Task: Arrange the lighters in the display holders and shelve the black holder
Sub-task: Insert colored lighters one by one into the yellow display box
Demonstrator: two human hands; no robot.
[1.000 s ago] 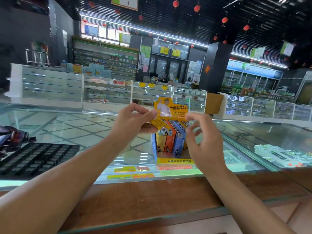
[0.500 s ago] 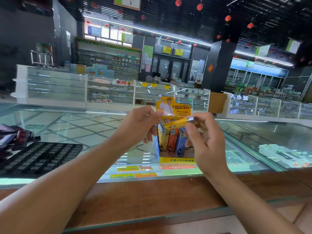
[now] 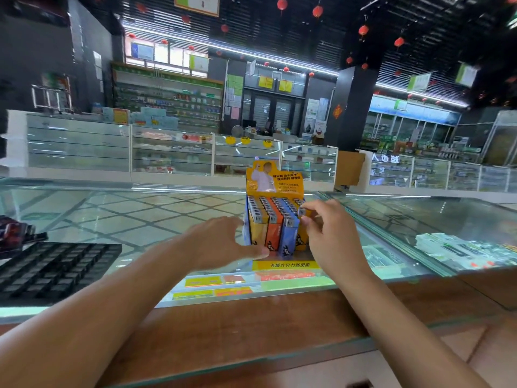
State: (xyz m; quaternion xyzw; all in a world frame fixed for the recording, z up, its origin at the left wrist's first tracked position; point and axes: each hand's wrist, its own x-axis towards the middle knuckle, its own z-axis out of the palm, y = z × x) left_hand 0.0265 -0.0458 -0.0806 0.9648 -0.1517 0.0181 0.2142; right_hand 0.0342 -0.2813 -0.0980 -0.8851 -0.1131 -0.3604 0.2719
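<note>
black holder lies flat on the glass counter, well left of the left hand. That hand's fingers are loosely spread at the left wall of the yellow display holder, thumb by its front base, contact too blurred to tell. The holder stands upright between both hands, packed with lighter rows in yellow, orange and blue; right hand fingers pinch the metal cap of the yellow lighter at the front of the rightmost row.
</note>
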